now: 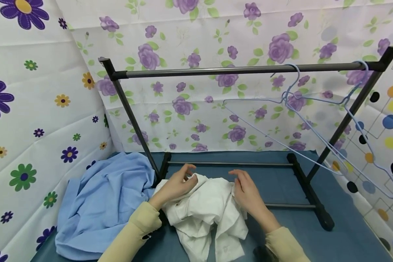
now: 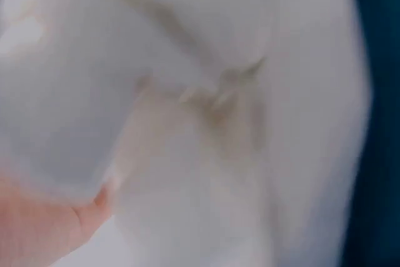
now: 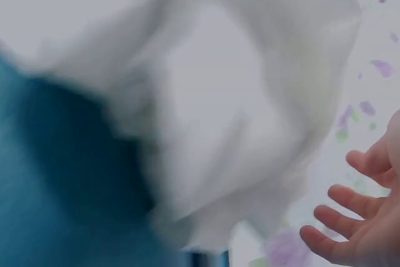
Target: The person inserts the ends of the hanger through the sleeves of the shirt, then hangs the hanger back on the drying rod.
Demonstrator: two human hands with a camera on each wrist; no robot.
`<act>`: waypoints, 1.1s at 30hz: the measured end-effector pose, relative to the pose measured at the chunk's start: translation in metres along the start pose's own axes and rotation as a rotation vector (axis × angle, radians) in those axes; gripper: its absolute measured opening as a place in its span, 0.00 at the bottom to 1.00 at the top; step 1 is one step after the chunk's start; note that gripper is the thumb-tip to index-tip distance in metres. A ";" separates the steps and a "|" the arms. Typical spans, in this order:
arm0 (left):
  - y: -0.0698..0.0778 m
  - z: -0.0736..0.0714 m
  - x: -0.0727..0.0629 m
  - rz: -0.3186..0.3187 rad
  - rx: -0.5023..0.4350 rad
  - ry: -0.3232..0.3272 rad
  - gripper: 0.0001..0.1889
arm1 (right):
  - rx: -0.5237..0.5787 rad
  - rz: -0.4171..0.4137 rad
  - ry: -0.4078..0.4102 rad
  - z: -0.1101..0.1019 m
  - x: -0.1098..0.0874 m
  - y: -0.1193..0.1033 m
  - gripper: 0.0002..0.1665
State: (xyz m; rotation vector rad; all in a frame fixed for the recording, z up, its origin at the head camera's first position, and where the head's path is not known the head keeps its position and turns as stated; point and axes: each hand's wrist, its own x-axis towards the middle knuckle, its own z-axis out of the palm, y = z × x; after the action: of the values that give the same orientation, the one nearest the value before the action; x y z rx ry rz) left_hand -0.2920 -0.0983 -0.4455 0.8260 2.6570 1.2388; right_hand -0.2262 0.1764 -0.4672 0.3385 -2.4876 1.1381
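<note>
Landmark: the black garment rack [image 1: 201, 71]; we give all places by it, left and right as the wearer sees them. We find the white shirt [image 1: 203, 207] bunched in front of the rack's left half, hiding part of its near lower rail. The left hand [image 1: 177, 183] lies at the shirt's upper left, just beside the rack's left foot, digits bent over the fabric; we cannot tell whether its grip is clamped, the left wrist view being blurred. The right hand [image 1: 249, 193] is at the shirt's right edge, before the rack's middle; the right wrist view shows its fingers [image 3: 340, 222] spread, so we record that grip as apart. Thumb contact unclear. We log a light-blue garment [image 1: 108, 203] heaped left of the rack, on the teal-blue worktop [image 1: 350, 243] that also carries the rack. Two light-blue hangers [image 1: 285, 96] hang near the right end of the rack's top bar. Behind the rack we note a purple-rose curtain [image 1: 213, 47].
</note>
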 end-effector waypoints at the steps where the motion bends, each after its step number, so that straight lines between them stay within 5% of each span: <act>1: 0.002 -0.006 -0.001 0.016 -0.001 0.010 0.24 | 0.015 -0.011 0.011 -0.003 0.001 -0.005 0.18; 7: 0.003 -0.032 -0.007 -0.012 -0.004 0.046 0.20 | 0.051 -0.154 -0.006 -0.011 -0.001 -0.041 0.17; 14: -0.022 -0.026 -0.009 -0.045 -0.049 -0.123 0.25 | -0.013 -0.354 -0.188 0.010 -0.014 -0.071 0.15; 21: -0.038 -0.019 -0.016 -0.065 -0.120 -0.259 0.26 | -0.182 -0.492 -0.396 0.035 -0.034 -0.057 0.30; 26: -0.045 -0.011 -0.023 -0.036 -0.095 -0.349 0.28 | -0.219 -0.541 -0.384 0.044 -0.038 -0.045 0.38; 33: -0.044 -0.004 -0.024 -0.016 -0.118 -0.379 0.26 | -0.128 -0.503 -0.356 0.049 -0.036 -0.038 0.32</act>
State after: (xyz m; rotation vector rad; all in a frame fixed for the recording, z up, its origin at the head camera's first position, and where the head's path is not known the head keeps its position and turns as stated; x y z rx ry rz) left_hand -0.2921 -0.1365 -0.4783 0.9143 2.2659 1.0946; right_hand -0.1919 0.1167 -0.4863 1.1373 -2.5250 0.7574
